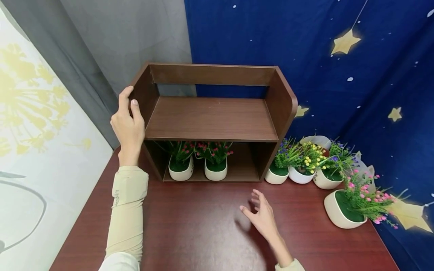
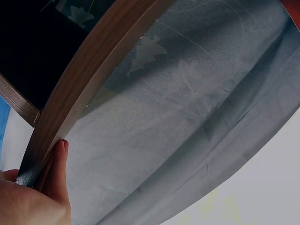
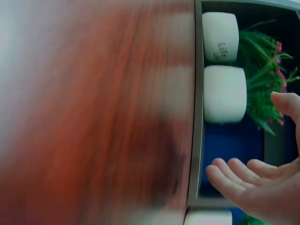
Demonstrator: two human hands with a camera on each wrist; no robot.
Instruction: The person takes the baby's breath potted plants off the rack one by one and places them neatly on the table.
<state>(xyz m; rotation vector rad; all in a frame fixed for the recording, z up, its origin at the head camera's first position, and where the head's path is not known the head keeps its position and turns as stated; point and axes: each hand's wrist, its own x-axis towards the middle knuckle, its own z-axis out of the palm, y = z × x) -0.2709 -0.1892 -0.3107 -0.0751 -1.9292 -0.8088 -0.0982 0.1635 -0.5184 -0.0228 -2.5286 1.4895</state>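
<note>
My left hand (image 1: 128, 122) grips the left side panel of a brown wooden shelf (image 1: 213, 118); in the left wrist view, thumb and fingers (image 2: 58, 168) lie on either side of the panel's edge. My right hand (image 1: 262, 214) hangs over the table in front of the shelf, fingers spread and loosely bent, with nothing in it. On the lower level stand two white pots with red-flowered plants, one at the left (image 1: 181, 169) and one nearer the middle (image 1: 216, 169). The right wrist view shows the right hand (image 3: 262, 183) beside these pots, its palm bare.
Right of the shelf stand several white potted plants, with purple (image 1: 278, 175), yellow (image 1: 301, 175) and blue (image 1: 327, 178) flowers. A pink-flowered pot (image 1: 346, 210) sits nearer the right table edge. Curtains (image 1: 237, 30) hang behind the reddish-brown table (image 1: 190, 226).
</note>
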